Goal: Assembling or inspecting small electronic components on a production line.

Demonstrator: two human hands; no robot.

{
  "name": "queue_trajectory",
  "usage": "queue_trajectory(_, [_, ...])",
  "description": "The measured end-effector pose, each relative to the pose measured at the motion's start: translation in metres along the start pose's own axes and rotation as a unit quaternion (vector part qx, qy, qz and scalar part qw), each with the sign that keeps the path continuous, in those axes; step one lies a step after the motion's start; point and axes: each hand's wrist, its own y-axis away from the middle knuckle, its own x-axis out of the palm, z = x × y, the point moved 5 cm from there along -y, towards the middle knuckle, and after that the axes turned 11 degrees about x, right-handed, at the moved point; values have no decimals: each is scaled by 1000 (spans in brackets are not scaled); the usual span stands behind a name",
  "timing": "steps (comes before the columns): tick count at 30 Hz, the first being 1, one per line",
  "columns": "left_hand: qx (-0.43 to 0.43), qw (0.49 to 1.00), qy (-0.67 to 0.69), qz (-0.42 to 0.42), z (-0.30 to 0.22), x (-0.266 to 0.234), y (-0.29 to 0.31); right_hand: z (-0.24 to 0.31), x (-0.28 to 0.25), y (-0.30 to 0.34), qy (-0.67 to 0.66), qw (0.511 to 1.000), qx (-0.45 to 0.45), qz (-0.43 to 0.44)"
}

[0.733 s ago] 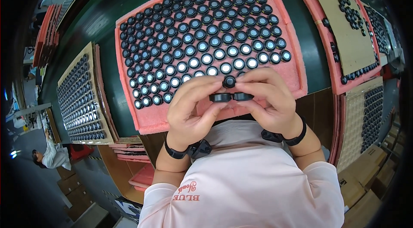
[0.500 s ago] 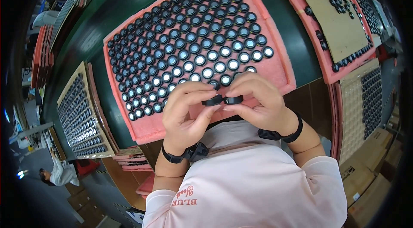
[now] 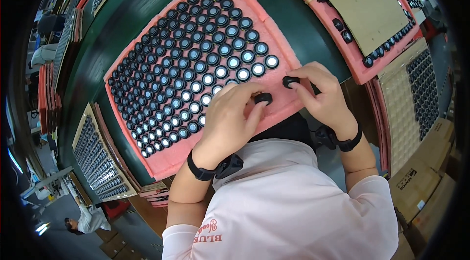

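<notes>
My left hand [image 3: 226, 115] is over the near edge of a pink foam tray [image 3: 281, 51], pinching a small black round piece [image 3: 263, 98] between thumb and fingertips. At the tray's near right corner, my right hand [image 3: 324, 92] grips another black round piece [image 3: 291, 81] the same way. A gap separates the two held pieces. Rows of similar black round pieces [image 3: 206, 46] with pale, shiny discs on top stand in the tray. Part of the nearest rows is hidden behind my left hand.
A second pink tray [image 3: 313, 7] at the right carries a cardboard sheet [image 3: 357, 10] with loose black pieces on it. Beyond its near end lies a beige tray [image 3: 401, 108]. Another filled tray [image 3: 98, 154] is at the left. A person [image 3: 90, 218] is at the lower left.
The two pieces, held close together before, are now apart. My right hand has moved right and up, and my left hand slightly right. The whole view has shifted and turned.
</notes>
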Motion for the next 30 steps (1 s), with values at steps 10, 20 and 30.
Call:
queue_trajectory(10, [39, 994, -100, 35, 12, 36, -20, -18, 3, -9, 133, 987, -83, -27])
queue_trajectory(20, [-3, 992, -117, 50, 16, 37, -24, -32, 5, -8, 124, 992, -14, -23])
queue_trajectory(30, [9, 992, -123, 36, 19, 36, -24, -40, 8, -12, 68, 997, -11, -38])
